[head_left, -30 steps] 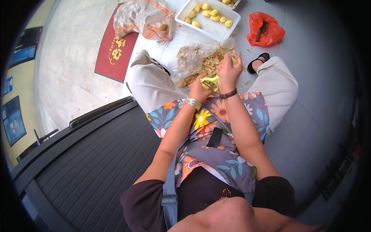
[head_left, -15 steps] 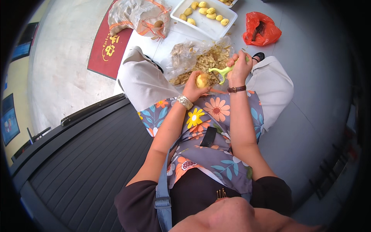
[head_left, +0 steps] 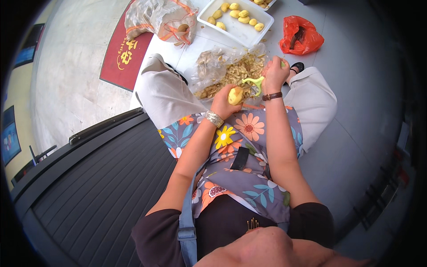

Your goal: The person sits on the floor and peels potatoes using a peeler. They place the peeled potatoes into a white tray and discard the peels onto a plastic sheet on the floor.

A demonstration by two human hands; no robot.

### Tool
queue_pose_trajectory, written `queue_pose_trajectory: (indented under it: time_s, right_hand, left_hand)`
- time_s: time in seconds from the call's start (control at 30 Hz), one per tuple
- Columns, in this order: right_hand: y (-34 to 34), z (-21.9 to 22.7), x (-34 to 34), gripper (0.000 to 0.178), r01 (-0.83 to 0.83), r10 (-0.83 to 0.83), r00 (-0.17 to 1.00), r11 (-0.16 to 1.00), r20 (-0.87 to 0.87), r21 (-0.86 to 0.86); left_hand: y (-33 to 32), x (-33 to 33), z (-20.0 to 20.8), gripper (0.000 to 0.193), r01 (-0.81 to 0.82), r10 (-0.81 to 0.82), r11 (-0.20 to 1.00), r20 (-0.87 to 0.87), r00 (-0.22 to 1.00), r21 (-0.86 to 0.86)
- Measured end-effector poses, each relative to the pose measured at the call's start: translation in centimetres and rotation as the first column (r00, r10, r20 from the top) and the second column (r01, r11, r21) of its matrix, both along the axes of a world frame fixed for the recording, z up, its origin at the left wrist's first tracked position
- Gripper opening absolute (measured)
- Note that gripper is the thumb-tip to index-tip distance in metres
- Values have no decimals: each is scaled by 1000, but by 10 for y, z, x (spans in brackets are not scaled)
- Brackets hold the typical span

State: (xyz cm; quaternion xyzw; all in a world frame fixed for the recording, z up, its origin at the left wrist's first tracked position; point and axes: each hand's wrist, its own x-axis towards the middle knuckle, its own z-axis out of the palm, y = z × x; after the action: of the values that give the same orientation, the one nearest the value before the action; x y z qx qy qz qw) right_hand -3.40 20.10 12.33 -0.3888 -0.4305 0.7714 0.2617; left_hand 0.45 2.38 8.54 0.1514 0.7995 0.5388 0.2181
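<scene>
Left hand point(head_left: 224, 101) curled round a potato point(head_left: 235, 95), fingers and thumb gripping its sides, peeled yellow face turned up; it's held above the near edge of the peelings pile point(head_left: 244, 70), just beyond the flowered apron point(head_left: 249, 129). Right hand point(head_left: 275, 73) closed in a fist on the green peeler point(head_left: 252, 83), handle end poking out the top, forked head pointing left at the potato; narrow gap between head and potato, depth hard to tell. Both hands work between the knees: left trouser leg point(head_left: 162, 89) bounds one side, right trouser leg point(head_left: 316, 100) the other, with the right hand close to its black shoe point(head_left: 297, 67). Pile lies on crumpled clear plastic, its far edge just short of the white tub point(head_left: 244, 33). Tub rim stands well beyond the hands; potatoes sit toward its far and right sides, white base showing in the near part. Red bag point(head_left: 313, 42) right of tub, apart from it; striped clear bag point(head_left: 155, 20) left, overlapping the red mat point(head_left: 113, 60). Grey floor point(head_left: 356, 89) stretches right past the right knee; dark slatted panel point(head_left: 106, 187) edges the left elbow side.
</scene>
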Motion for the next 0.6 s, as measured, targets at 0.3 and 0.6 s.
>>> queue_pose_trajectory:
  time_s: [0.3, 0.6]
  right_hand:
    - [-49, 17, 15, 18, -121, 121, 993, 990, -5, -66]
    - [-9, 9, 5, 14, -27, 27, 1000, 1000, 2, 0]
  left_hand:
    - [-2, -1, -4, 55, -15, 14, 999, -36, 999, -31]
    - [-2, 1, -5, 50, -80, 67, 993, -142, 988, -88]
